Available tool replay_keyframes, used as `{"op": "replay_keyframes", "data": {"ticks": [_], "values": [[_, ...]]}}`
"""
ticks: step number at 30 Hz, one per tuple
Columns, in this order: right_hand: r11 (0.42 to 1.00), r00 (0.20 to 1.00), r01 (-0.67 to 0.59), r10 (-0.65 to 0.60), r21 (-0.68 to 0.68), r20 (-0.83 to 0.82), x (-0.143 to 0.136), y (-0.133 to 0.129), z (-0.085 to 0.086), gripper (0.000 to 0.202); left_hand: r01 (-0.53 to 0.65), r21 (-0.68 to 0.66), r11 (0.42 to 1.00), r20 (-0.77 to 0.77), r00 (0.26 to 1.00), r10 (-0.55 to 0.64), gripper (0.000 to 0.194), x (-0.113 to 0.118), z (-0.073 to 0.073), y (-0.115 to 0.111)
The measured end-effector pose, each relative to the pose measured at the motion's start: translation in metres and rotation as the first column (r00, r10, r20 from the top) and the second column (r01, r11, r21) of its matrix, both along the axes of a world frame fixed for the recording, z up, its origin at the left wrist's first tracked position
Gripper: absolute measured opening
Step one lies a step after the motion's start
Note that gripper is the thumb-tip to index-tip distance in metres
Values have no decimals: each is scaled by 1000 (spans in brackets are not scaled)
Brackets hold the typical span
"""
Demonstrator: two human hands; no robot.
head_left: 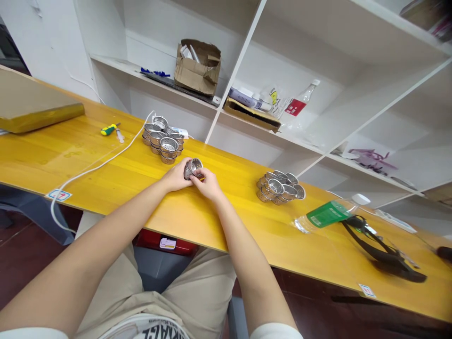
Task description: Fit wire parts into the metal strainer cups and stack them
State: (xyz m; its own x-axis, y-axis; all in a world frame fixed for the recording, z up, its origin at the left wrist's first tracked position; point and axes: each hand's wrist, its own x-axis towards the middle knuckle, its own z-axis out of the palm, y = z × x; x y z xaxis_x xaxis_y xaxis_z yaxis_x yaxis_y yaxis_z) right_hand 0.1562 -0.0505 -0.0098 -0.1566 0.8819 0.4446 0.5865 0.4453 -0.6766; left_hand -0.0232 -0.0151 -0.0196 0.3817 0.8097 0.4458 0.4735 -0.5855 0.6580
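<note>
Just above the wooden table, my left hand [177, 177] is wrapped round the side of a small perforated metal strainer cup [194, 168]. My right hand [209, 183] pinches the near right part of the cup with thumb and fingers. The cup is tilted, and its rim looks doubled; whether a second cup sits inside it I cannot tell. Behind my left hand stand stacked metal strainer cups [168, 145] of the same kind. Farther right, beyond my right hand, is another cluster of these strainer cups [275, 187], some leaning over.
A white cable [102, 165] crosses the yellow table [116, 188] at left, near a green-yellow screwdriver [108, 130]. To the right lie a green-labelled bottle [328, 214] and a black strap-like object [383, 254]. White shelves [169, 19] rise behind, holding a torn cardboard box [197, 70].
</note>
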Motion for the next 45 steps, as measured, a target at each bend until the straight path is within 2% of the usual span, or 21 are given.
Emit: {"op": "replay_keyframes", "data": {"ticks": [9, 14, 19, 24, 27, 36, 39, 42, 45], "values": [[1000, 991, 16, -17, -9, -134, 5, 3, -4, 32, 12, -15, 1000, -21, 1000, -12, 80, -1, -3, 4], [988, 959, 146, -127, 58, -252, 7, 2, 2, 33, -7, -29, 1000, -48, 999, 6, 78, -1, -5, 8], [958, 910, 284, -258, 37, -325, 16, 3, 5, 32, -64, -33, 997, -119, 991, 59, 79, 0, -10, 12], [957, 932, 285, -267, 42, -243, 17, 3, 1, 31, -85, 43, 995, -138, 986, 90, 51, 1, -12, 15], [956, 943, 284, -265, 70, -202, 14, 3, -1, 31, -101, 69, 993, -117, 987, 108, 45, 1, -13, 16], [953, 951, 291, -279, 87, -132, 17, 4, -2, 29, -141, 131, 981, -49, 988, 149, 50, 0, -14, 17], [924, 957, 288, -286, 252, -47, 17, 0, 2, 24, -155, 238, 959, 9, 987, 158, 54, 0, -8, 10], [888, 973, 181, -225, 424, 56, 15, -6, 8, 19, -90, 370, 925, 54, 996, 75, 67, 3, -2, 0], [890, 979, 50, -133, 453, 154, 6, -14, 12, 17, -57, 395, 917, 86, 996, 25, 81, 6, 1, -5]]}}
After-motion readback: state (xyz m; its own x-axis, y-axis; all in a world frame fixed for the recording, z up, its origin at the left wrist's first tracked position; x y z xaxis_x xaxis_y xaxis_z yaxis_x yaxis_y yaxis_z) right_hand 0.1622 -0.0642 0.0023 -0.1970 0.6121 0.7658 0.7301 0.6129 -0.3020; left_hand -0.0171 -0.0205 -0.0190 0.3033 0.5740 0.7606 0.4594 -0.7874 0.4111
